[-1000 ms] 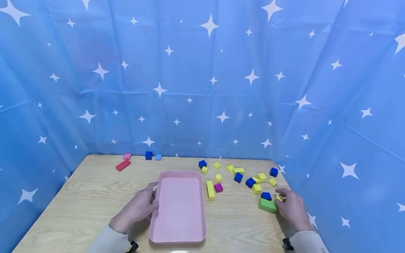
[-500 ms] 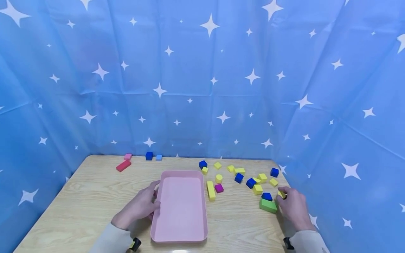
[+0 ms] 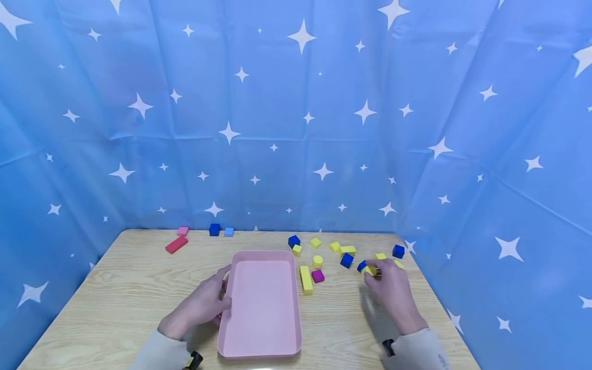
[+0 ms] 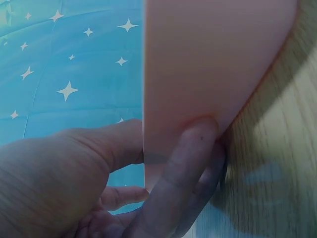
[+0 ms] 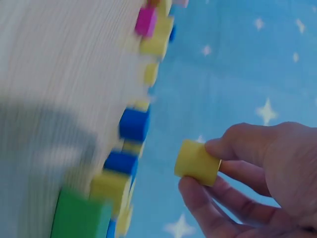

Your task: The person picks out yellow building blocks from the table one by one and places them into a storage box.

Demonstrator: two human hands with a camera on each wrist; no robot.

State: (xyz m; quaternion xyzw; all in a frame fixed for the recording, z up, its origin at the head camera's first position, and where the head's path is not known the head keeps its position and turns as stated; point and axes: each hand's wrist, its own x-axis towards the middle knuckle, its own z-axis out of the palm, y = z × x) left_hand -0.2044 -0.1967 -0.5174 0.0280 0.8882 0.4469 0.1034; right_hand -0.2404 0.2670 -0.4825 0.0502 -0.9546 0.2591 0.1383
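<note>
Starry blue cloth [image 3: 277,159] backs the wooden table [image 3: 115,298] on my feed. I see the left hand [image 3: 202,303] gripping the side of the pink tray [image 3: 260,308] there; the right hand [image 3: 393,290] pinches a yellow block [image 5: 198,162], digits just its width apart, above the table near a blue block [image 5: 133,124].

A wood-grained table [image 3: 339,324] carries coloured blocks [image 3: 306,281] and, apparently, a pink tray [image 3: 260,308].

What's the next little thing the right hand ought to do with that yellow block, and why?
I'd probably carry the yellow block left and lower it into the pink tray. The right hand pinches it clear of the wooden table, the left hand grips the tray's left side, and the tray's open floor has room.
</note>
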